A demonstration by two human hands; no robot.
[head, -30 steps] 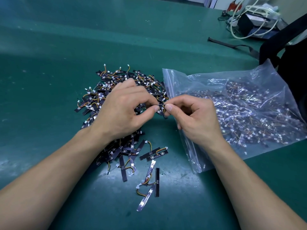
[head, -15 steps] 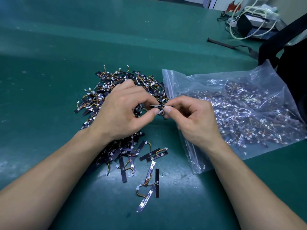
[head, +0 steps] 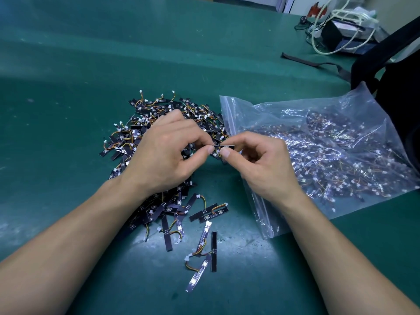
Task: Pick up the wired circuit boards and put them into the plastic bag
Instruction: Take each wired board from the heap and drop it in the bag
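A heap of small black wired circuit boards [head: 156, 110] with orange and yellow wires and white plugs lies on the green table. To its right a clear plastic bag [head: 336, 151] lies flat, its zip mouth facing the heap, with many boards inside. My left hand [head: 163, 153] and my right hand [head: 261, 162] meet just above the heap's right edge, at the bag's mouth. Both pinch one thin black board [head: 223, 145] held level between thumbs and forefingers. My left hand hides the heap's middle.
Several loose boards [head: 205, 244] lie scattered toward me, below the heap. A black backpack [head: 400, 83] stands at the right edge behind the bag. A black box with coiled white cable [head: 341, 30] sits at the far right corner.
The board between my fingertips has turned level and shows more clearly. Both hands stay in nearly the same place.
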